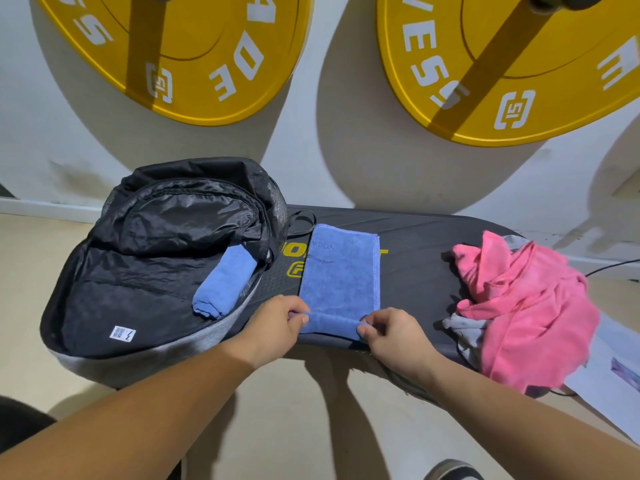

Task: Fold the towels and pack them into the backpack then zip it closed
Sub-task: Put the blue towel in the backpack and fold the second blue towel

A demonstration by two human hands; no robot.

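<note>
Bench, one backpack, two blue towels

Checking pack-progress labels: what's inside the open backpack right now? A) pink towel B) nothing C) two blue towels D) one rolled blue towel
D: one rolled blue towel lies in the backpack; the second blue towel is on the bench, its near edge pinched by the left hand and right hand, and the pink towel sits bunched on the bench.
</note>
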